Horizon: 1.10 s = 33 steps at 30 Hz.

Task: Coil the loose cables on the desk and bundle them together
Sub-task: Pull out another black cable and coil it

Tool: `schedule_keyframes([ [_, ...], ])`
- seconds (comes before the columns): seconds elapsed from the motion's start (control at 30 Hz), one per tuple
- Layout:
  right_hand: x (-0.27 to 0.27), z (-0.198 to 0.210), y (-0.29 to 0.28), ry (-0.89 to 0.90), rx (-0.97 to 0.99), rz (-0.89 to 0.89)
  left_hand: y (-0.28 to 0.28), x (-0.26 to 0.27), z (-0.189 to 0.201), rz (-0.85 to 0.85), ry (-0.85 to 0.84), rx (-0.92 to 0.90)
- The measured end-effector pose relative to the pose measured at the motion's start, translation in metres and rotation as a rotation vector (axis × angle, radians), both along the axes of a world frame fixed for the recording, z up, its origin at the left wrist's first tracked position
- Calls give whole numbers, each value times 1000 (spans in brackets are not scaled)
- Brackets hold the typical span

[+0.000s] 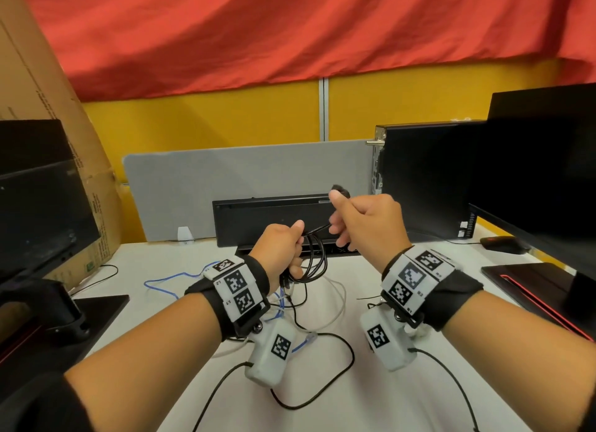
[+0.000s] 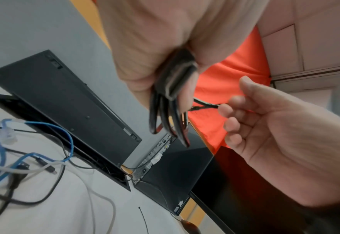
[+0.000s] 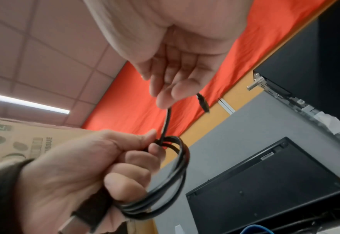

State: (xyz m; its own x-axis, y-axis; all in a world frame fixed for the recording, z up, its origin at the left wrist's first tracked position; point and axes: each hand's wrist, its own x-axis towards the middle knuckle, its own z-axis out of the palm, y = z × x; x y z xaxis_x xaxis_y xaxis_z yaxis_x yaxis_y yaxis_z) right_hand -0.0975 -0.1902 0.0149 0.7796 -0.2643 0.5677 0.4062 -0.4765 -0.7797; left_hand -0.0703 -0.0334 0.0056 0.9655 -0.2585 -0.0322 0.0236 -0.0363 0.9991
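while two hands (image 1: 283, 247) (image 1: 364, 225) grip, one black cable (image 1: 314, 260) coils.

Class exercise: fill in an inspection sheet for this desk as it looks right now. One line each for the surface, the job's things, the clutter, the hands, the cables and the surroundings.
Surface: white desk, partly covered by loose leads.
Job's things: black cable coiled in loops, held above the desk; blue cable and white cable lie uncoiled on the desk.
Clutter: keyboard propped on edge against the grey divider; mouse at right.
Hands: left hand grips the black coil; right hand pinches its free end, the plug sticking up.
Cables: blue, white and thin black leads cross each other under the left wrist.
Surroundings: monitors both sides, computer tower, cardboard box, red cloth above.
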Motion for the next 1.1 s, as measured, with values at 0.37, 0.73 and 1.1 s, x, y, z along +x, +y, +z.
schedule_keyframes([
  [0.37,-3,-5,-20,-207,-673,-123,11,-2,4,-32,100,-201],
  [0.73,3,-13,-20,-17,-584,-97,7,-9,8,-258,157,-375],
  [1.1,-16,4,2,531,559,463,6,-2,6,-299,185,-503],
])
